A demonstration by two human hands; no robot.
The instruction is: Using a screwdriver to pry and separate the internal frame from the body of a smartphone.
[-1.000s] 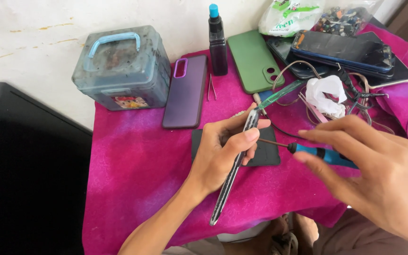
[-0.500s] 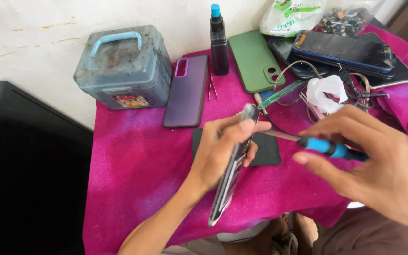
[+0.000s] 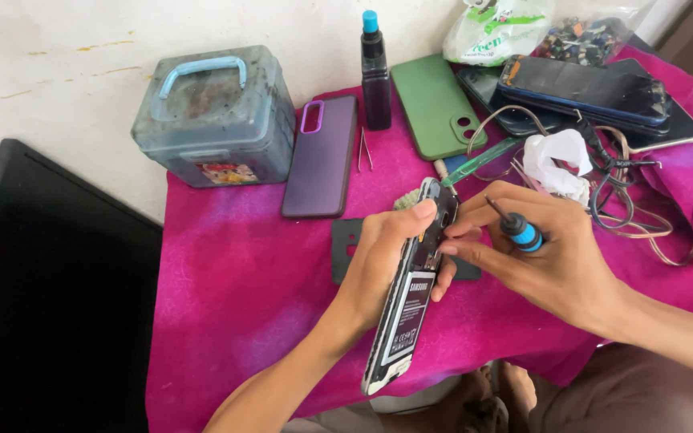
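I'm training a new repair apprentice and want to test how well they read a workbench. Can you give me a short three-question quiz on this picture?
1. True or false: the left hand holds the opened phone with its back cover off and the battery showing.
2. Which tool sits in the right hand? A) tweezers B) the blue-handled screwdriver C) a brush
3. Fill in: the purple phone case lies between the grey plastic box and the dark ____ with a blue cap.

Key
1. True.
2. B; the tweezers lie on the pink cloth.
3. Bottle.
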